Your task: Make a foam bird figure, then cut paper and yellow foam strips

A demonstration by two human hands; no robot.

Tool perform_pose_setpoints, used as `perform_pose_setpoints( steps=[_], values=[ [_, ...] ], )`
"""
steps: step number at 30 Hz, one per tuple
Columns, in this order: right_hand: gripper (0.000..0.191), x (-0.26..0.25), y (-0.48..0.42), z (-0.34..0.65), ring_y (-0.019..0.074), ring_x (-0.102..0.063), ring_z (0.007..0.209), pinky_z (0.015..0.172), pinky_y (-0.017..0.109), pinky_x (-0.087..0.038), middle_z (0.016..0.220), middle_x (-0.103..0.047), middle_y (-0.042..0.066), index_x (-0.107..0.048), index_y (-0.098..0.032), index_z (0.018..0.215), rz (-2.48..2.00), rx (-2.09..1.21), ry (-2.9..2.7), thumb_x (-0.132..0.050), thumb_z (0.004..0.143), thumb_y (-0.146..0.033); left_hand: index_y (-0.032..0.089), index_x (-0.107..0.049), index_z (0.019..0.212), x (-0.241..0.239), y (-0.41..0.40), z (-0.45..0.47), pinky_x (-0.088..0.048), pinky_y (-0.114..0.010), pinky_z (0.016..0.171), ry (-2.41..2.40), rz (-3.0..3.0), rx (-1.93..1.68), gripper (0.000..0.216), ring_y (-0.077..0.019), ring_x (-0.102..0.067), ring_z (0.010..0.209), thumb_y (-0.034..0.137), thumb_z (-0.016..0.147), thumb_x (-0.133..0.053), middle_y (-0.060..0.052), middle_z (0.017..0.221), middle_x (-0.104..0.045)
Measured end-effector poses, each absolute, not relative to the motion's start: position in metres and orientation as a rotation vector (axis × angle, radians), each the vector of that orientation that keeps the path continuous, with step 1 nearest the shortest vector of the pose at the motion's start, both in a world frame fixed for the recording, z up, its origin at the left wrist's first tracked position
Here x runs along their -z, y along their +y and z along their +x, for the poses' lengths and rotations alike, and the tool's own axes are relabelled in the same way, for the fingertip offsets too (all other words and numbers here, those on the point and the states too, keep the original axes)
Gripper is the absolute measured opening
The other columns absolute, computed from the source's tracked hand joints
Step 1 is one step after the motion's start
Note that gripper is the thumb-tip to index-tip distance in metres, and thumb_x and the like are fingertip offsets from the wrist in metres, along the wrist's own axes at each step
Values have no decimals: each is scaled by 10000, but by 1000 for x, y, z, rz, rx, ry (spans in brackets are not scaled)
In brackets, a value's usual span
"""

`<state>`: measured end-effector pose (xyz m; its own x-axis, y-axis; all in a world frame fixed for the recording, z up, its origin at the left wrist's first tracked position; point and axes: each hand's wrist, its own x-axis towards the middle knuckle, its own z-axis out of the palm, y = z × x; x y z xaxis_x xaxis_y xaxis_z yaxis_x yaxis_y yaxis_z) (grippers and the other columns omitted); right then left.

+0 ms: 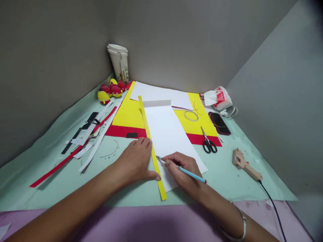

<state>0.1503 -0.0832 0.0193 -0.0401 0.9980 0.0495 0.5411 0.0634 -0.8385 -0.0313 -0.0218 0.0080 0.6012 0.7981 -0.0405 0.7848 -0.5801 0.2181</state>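
Observation:
On the table lies a sheet of white paper [161, 124], its far end creased upward. A long yellow strip [148, 131], looking like ribbed card, runs along the sheet's left edge. My left hand [136, 158] presses the strip down, fingertips and thumb on it. Pinched in my right hand [185, 171] is a slim light blue pen [192, 174] with a red end. Its tip touches or nearly touches the paper just right of the strip; I cannot make out a mark.
Yellow card [128, 112] and red card [123, 131] lie beneath. Scissors [208, 143], a phone [220, 123], a tissue pack [222, 98] and a corded glue gun [246, 164] are right. Left are strip offcuts [83, 141], red-yellow pieces [111, 90] and a white bin [118, 62].

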Motion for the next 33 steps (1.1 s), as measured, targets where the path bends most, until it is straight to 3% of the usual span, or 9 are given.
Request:
perform_pose_setpoints(
  steps=[27, 33],
  values=[
    [250, -30, -135, 162, 157, -632, 621, 565, 248, -428, 694, -705, 18, -782, -229, 848, -1631, -886, -1751, -535, 821, -196, 84, -590, 1186, -12, -23, -29, -397, -457, 952, 1334, 2632, -44, 929, -405, -486, 1200, 757, 551, -671, -234, 1247, -592],
    [240, -29, -145, 167, 160, -643, 633, 572, 245, -439, 701, -700, 18, -766, -233, 824, -1629, -945, -1768, -527, 825, -208, 105, -583, 1208, -9, -21, -31, -390, -473, 955, 1321, 2613, -73, 935, -414, -465, 1216, 791, 574, -613, -227, 1255, -590]
  ],
)
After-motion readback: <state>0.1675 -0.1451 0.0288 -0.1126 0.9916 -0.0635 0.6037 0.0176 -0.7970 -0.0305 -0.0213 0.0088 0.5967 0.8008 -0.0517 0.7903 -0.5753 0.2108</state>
